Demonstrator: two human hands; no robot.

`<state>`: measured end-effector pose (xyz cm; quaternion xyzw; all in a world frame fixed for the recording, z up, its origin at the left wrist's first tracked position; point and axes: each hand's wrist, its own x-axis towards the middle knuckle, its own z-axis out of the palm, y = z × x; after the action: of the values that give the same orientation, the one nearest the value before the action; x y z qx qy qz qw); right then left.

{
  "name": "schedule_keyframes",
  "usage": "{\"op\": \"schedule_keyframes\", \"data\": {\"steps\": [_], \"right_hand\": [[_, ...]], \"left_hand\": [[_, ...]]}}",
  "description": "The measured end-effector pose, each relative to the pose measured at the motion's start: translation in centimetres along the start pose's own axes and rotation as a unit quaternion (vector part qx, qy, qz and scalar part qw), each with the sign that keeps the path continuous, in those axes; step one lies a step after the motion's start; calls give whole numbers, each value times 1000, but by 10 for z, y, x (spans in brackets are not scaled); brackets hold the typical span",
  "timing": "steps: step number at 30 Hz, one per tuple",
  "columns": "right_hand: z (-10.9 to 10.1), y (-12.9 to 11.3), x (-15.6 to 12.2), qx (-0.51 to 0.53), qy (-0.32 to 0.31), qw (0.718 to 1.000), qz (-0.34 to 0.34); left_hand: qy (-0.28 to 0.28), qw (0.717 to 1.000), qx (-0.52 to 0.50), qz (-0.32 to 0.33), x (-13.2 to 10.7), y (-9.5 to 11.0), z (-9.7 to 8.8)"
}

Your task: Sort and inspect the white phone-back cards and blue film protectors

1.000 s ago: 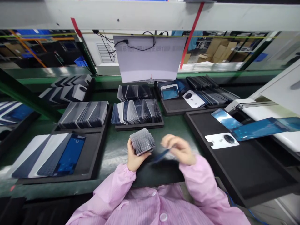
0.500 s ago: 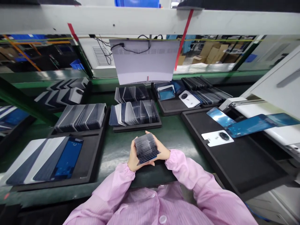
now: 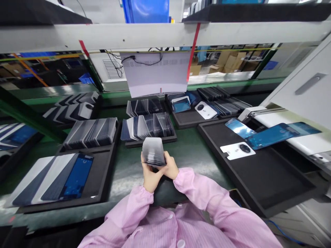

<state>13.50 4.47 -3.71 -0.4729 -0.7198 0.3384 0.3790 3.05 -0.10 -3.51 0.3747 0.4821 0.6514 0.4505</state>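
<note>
Between my two hands is a stack of thin phone-sized panels [image 3: 153, 151], greyish and blurred at its upper face. My left hand [image 3: 150, 176] grips its lower left side, and my right hand [image 3: 170, 165] closes on its lower right side, the two nearly meeting under it. The stack is held above the green bench [image 3: 124, 175], its top end tilted away from me. Just behind it, a black tray [image 3: 152, 140] carries a fanned row of similar panels [image 3: 147, 125]. Fingers behind the stack are hidden.
On the left, a black tray [image 3: 102, 179] holds white and blue panels [image 3: 77, 175]. At right, another black tray [image 3: 266, 182] bears a white phone back panel [image 3: 238, 150] and blue sheets [image 3: 271, 134], beside a white machine [image 3: 287, 120]. A shelf beam [image 3: 144, 36] crosses above the bench.
My hands have moved the stack slightly away from me and turned it, so its layered edges now show less and a smoother grey face shows. The view has tilted up a little.
</note>
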Motion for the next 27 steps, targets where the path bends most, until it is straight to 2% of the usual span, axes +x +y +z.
{"op": "schedule_keyframes", "data": {"steps": [4, 7, 10, 12, 14, 16, 18, 20, 21, 23, 25, 27], "right_hand": [[6, -35, 4, -77, 37, 996, -6], [4, -67, -11, -135, 26, 985, -100], [-16, -88, -24, -156, -43, 963, -214], [-36, -92, -21, -91, -105, 962, -237], [-52, -88, -7, 11, -101, 979, -175], [-59, -78, 11, 108, -67, 991, -50], [-54, -66, 24, 216, -124, 967, 61], [-44, -54, 30, 302, -158, 931, 129], [-39, -49, 31, 332, -146, 920, 150], [-33, -39, 31, 379, -83, 908, 160], [-33, -30, 32, 401, -25, 906, 132], [-37, -21, 33, 387, 2, 917, 93]], "left_hand": [[2, 1000, -25, -1, 6, 14, 9], [-13, 997, -82, 7, 12, 30, 5], [-85, 971, -221, -33, 19, 46, -11], [-143, 946, -281, -77, 22, 49, -25], [-183, 927, -305, -117, 24, 48, -38], [-236, 901, -311, -192, 24, 42, -46], [-288, 861, -299, -293, 27, 37, -47], [-305, 838, -269, -363, 32, 34, -42], [-301, 838, -256, -377, 35, 34, -39], [-280, 852, -235, -376, 41, 34, -30], [-250, 872, -221, -357, 44, 34, -24], [-235, 887, -210, -337, 44, 31, -21]]}}
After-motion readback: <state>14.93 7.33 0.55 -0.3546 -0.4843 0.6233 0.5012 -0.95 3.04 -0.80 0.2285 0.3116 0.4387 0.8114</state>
